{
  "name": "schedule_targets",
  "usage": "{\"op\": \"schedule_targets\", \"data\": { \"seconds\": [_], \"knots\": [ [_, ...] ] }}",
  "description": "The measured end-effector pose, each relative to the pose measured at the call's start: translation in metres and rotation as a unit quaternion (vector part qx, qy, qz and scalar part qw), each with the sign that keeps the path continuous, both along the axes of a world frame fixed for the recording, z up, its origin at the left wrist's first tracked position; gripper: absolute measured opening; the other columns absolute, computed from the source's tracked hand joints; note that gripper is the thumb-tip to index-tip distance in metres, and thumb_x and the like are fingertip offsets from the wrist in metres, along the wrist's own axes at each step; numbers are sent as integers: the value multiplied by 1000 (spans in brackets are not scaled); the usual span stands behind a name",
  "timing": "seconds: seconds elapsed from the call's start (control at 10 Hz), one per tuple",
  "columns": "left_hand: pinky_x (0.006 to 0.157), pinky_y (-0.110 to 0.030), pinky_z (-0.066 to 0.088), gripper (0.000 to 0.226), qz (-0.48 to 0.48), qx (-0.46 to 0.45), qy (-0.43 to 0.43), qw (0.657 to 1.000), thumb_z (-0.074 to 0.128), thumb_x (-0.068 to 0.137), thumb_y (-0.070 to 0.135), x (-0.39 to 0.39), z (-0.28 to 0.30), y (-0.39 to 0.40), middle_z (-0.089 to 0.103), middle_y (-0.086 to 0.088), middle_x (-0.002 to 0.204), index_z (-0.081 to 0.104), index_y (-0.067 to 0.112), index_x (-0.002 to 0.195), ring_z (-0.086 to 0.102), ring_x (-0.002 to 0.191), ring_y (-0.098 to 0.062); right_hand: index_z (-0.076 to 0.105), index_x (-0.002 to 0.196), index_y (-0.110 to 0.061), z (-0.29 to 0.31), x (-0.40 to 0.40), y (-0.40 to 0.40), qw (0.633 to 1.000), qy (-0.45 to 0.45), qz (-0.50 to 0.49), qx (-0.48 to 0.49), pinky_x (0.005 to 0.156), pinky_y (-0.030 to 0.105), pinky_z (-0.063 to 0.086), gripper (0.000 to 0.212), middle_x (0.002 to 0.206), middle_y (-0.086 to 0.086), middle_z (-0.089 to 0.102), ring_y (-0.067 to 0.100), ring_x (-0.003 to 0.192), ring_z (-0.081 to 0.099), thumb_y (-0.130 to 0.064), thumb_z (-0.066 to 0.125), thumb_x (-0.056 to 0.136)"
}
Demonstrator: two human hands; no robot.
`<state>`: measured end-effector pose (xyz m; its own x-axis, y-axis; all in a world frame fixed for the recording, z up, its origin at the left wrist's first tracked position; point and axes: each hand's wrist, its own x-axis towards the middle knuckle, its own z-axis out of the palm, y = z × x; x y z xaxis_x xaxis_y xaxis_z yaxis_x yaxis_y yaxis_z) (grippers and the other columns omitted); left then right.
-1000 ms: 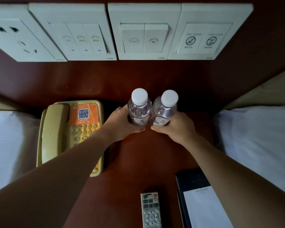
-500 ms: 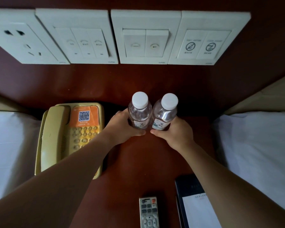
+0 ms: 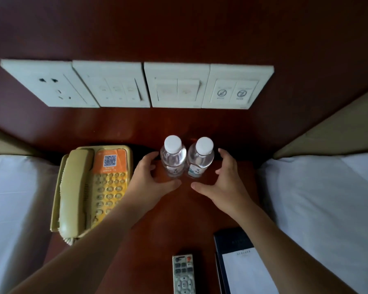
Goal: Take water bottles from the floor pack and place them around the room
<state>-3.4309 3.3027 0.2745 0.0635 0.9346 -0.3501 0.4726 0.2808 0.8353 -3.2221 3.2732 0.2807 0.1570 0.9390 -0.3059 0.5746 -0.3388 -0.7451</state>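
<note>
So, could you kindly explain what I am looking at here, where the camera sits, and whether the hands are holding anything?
The camera is worn on a person's head and looks down at a dark wooden bedside table between two beds. The left hand and right hand are open and hold nothing. Between them stand two upright water bottles, side by side. Also on the table: a telephone, a remote control and a notepad. Wall switches sit above.

Telephone (image 3: 91, 189), left of centre: QR code on orange sticker (image 3: 110, 161); keypad digits 2, 3, 5, 6, 8 partly readable. Rightmost wall switch plate (image 3: 232, 93), upper right: two crossed-circle signs, captions too small. Bottle labels (image 3: 194, 171), notepad (image 3: 245, 270) header, remote control (image 3: 183, 274) buttons: print not readable.
</note>
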Motion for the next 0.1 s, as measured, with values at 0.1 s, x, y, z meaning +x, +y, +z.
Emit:
{"op": "schedule_targets", "data": {
  "seconds": [0.1],
  "knots": [
    [91,-28,51,85,37,50,-7,998,86,66,39,2,46,-16,52,5,128,45,24,139,56,113,-10,25,147,-24,39,-5,-9,998,5,-11,62,98,30,46,101,148,-4,32,12,124,48,-42,85,67]
  ]
}}
